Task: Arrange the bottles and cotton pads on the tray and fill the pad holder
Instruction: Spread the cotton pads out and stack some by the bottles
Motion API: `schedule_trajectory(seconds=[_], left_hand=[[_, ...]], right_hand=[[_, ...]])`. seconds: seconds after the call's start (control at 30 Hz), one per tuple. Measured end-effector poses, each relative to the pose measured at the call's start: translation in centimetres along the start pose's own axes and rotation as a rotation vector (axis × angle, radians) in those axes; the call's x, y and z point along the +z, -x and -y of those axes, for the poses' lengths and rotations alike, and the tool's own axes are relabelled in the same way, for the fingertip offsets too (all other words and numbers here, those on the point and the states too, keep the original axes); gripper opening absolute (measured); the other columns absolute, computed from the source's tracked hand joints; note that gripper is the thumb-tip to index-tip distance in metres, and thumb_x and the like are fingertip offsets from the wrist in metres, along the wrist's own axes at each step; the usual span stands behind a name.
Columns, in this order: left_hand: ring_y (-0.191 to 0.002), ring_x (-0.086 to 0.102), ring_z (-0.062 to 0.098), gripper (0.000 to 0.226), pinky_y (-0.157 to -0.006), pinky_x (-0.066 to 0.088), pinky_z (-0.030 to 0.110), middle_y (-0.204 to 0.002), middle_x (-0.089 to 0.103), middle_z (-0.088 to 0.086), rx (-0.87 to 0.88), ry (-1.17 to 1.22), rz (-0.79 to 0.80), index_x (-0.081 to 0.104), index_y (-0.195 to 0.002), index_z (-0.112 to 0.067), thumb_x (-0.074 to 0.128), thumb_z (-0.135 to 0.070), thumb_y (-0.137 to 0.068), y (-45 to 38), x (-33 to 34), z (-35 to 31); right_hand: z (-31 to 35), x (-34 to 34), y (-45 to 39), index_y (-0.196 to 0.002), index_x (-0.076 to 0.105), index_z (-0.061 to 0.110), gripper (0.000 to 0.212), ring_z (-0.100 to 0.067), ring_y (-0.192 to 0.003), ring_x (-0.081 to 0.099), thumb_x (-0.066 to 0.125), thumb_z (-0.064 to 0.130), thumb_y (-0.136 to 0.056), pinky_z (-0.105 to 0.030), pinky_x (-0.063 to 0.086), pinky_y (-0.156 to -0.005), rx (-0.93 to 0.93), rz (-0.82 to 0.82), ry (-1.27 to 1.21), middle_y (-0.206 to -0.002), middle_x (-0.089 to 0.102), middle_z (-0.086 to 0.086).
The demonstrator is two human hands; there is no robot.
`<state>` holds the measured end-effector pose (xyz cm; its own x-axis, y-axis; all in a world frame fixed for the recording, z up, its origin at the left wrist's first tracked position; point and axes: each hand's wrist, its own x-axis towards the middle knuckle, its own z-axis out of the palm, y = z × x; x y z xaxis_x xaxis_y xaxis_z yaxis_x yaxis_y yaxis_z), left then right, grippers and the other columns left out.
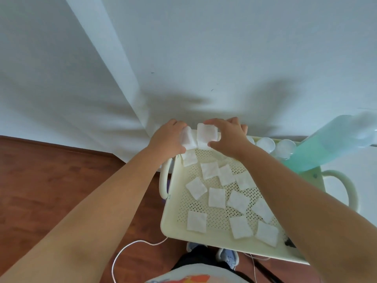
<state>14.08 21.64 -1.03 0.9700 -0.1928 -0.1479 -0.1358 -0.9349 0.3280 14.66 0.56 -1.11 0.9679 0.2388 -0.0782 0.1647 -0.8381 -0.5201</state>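
A cream perforated tray [175, 221] with loop handles stands in front of me. Several square white cotton pads [196, 221] lie scattered over its floor. At the tray's far left corner my left hand [167, 137] grips a white pad holder or stack of pads [188, 139]; which of the two is unclear. My right hand [226, 137] pinches one square cotton pad [206, 132] right beside it. A tall bottle of turquoise liquid [326, 146] leans at the tray's far right. Small clear bottles with round tops [265, 145] stand along the far edge.
A white wall rises directly behind the tray. Brown wooden floor [51, 180] lies to the left and below. A white cable [130, 248] loops on the floor near my feet [228, 258]. The tray's right handle [346, 186] sticks out at the right.
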Motion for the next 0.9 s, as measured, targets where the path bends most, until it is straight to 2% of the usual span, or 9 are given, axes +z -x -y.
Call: schedule_trajectory(seconds=[0.17,0.3,0.4,0.53,0.63,0.77,0.9], left_hand=[[-0.102,0.052,0.026,0.068,-0.067,0.045,0.034,-0.122,0.048,0.002,0.056,-0.241,0.116,0.048,-0.131,-0.02,0.074,-0.016,-0.068,-1.7,0.4,-1.4],[-0.098,0.053,0.026,0.06,-0.068,0.05,0.035,-0.116,0.051,0.003,0.094,-0.361,0.163,0.051,-0.124,-0.016,0.075,-0.014,-0.069,-2.2,1.0,-2.1],[-0.097,0.056,0.025,0.062,-0.066,0.047,0.034,-0.116,0.053,0.002,0.123,-0.406,0.183,0.05,-0.124,-0.016,0.077,-0.017,-0.068,-2.6,1.1,-2.1],[-0.096,0.059,0.024,0.064,-0.074,0.055,0.038,-0.109,0.055,-0.001,0.131,-0.43,0.304,0.053,-0.125,-0.02,0.076,-0.021,-0.066,-2.8,0.4,-2.1],[-0.095,0.06,0.023,0.064,-0.072,0.055,0.037,-0.105,0.055,-0.002,0.139,-0.437,0.359,0.054,-0.125,-0.022,0.076,-0.02,-0.065,-2.7,0.2,-2.2],[-0.091,0.059,0.022,0.059,-0.07,0.055,0.036,-0.102,0.054,-0.003,0.12,-0.386,0.369,0.056,-0.119,-0.02,0.076,-0.018,-0.064,-2.4,0.1,-2.2],[-0.096,0.058,0.023,0.06,-0.073,0.056,0.038,-0.105,0.055,-0.003,0.091,-0.343,0.264,0.056,-0.121,-0.021,0.076,-0.02,-0.064,-2.7,-0.7,-2.1]], right_hand=[[0.0,1.4,0.2,-0.13,0.041,0.047,0.064,-0.021,-0.12,0.031,0.066,0.029,-0.074,-0.033,0.015,-0.078,-0.051,0.029,0.215,-0.13,0.055,0.017],[-0.2,2.2,0.4,-0.132,0.04,0.043,0.063,-0.023,-0.122,0.031,0.065,0.029,-0.076,-0.037,0.021,-0.087,-0.035,0.029,0.325,-0.135,0.049,0.014],[-0.2,2.5,0.4,-0.133,0.039,0.04,0.062,-0.025,-0.123,0.031,0.064,0.028,-0.077,-0.039,0.022,-0.091,-0.063,0.024,0.365,-0.136,0.047,0.012],[-0.1,2.2,0.0,-0.134,0.038,0.041,0.062,-0.025,-0.124,0.031,0.064,0.03,-0.079,-0.04,0.023,-0.093,-0.05,0.047,0.371,-0.136,0.047,0.012],[0.0,2.0,-0.1,-0.133,0.039,0.041,0.061,-0.024,-0.123,0.031,0.064,0.029,-0.079,-0.04,0.022,-0.092,-0.044,0.051,0.371,-0.136,0.048,0.012],[0.1,2.0,-0.2,-0.131,0.04,0.039,0.059,-0.025,-0.121,0.032,0.064,0.027,-0.078,-0.039,0.021,-0.088,-0.047,0.046,0.381,-0.131,0.053,0.011],[0.0,2.2,-0.1,-0.13,0.041,0.039,0.059,-0.023,-0.12,0.032,0.064,0.027,-0.077,-0.036,0.015,-0.081,-0.007,0.034,0.34,-0.125,0.058,0.011]])
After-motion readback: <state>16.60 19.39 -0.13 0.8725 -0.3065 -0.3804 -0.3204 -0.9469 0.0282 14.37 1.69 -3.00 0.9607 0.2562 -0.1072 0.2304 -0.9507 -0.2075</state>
